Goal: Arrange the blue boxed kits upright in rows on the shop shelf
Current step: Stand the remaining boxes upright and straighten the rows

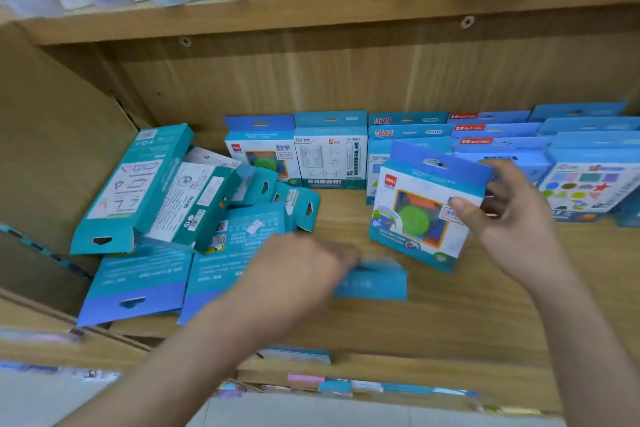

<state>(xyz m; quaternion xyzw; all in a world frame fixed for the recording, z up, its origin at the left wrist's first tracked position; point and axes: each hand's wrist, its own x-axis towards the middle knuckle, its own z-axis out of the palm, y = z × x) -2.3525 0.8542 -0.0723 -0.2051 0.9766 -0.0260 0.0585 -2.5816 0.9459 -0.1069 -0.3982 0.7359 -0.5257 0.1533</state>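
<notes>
Head view, shelf: wooden shop shelf [450,315] with a back panel; another shelf above carries more boxes.
Upright rows: at the right rear, blue boxed kits [498,142] stand in rows one behind another; the exact count cannot be told. Two more stand side by side at centre rear, a white-fronted kit [330,156] and a kit with a green disc [261,156].
Fallen pile: at the left, teal boxes [166,198] lie tipped and overlapping, at least six, two flat at the front edge.
Right hand: right hand [512,215] holds a tilted kit [426,211] by its right edge, thumb on the front, fingers [502,184] behind, narrowly closed on it, just in front of the rows.
Left hand: left hand [298,270], blurred, grips one small blue box [372,282] low over the shelf board; how far its fingers are spread cannot be told.
</notes>
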